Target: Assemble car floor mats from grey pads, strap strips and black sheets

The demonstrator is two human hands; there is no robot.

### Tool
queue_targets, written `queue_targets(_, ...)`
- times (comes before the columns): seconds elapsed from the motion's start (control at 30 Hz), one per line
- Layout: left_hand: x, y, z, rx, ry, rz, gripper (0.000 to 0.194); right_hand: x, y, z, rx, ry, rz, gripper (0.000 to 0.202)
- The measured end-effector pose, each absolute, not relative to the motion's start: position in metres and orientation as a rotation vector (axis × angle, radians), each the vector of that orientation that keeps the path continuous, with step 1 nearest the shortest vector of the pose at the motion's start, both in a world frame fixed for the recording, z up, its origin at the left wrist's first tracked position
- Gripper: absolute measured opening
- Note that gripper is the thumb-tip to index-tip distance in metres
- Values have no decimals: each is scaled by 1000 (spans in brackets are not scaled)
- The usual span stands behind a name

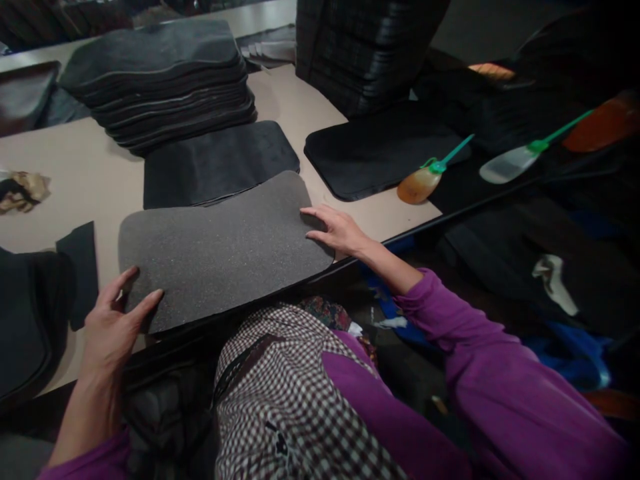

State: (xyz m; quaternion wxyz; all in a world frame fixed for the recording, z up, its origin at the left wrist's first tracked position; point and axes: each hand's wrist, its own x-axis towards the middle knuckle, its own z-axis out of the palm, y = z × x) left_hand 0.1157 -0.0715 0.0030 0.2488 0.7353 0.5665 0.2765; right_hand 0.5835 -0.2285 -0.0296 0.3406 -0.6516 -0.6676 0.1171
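A grey, speckled, foam-like panel [225, 253] with rounded corners and a dipped far edge lies at the table's near edge. My left hand [113, 327] grips its left end, with the thumb on top and the index finger at the side. At the right end, my right hand [337, 230] holds the panel with thumb and index finger over its surface; the other fingers are partly hidden. Just beyond it lies a smooth black panel [220, 163], partly covered by the grey one.
Behind stands a tall stack of dark panels [165, 80], with a strapped black stack [365, 47] to its right. Black panels [370, 150] lie at the right beside a squeeze bottle of amber liquid [419, 185] and a clearer bottle [507, 165]. More dark pieces [25, 320] sit at the left.
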Motion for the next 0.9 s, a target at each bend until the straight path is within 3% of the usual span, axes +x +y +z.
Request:
queue_targets(0.37,120,-69,2,1979,1612,829,70,584,-218,-33,-1721,-1787,205,58)
queue_targets(0.9,119,-68,1,1914,1616,902,68,587,-216,-21,-1694,-1553,376,55)
